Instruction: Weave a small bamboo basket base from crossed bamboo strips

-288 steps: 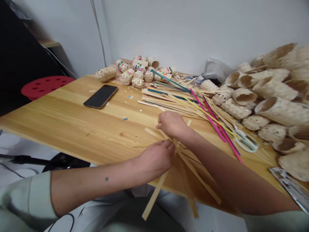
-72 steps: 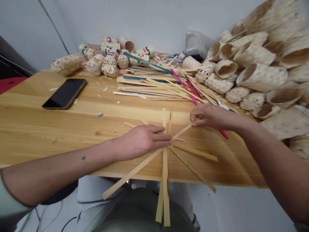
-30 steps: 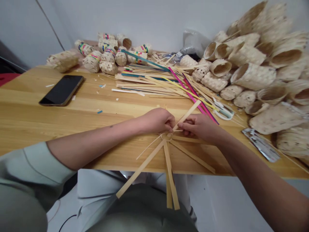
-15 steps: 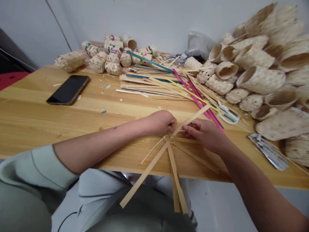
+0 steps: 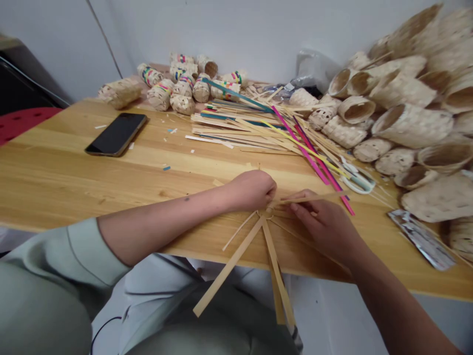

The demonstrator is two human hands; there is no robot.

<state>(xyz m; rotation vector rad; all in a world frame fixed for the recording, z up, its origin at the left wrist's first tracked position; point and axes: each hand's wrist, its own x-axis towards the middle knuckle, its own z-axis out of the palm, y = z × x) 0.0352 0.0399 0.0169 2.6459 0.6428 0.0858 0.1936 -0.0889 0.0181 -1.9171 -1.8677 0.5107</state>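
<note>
Pale strips (image 5: 260, 223) cross beside left hand (image 5: 256, 190), its grip hidden; right hand (image 5: 320, 219) pinches one.

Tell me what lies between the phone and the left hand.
In the head view, wooden tabletop with a blue scrap and white scraps lies between the phone and the left hand; a pale strip end shows by that hand.

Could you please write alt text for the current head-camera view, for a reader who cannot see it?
A person's left hand and right hand are close together at the centre of pale flat strips fanned on a wooden table, some jutting past its near edge. Beyond lie a phone, loose coloured and plain strips and woven tubes.
</note>
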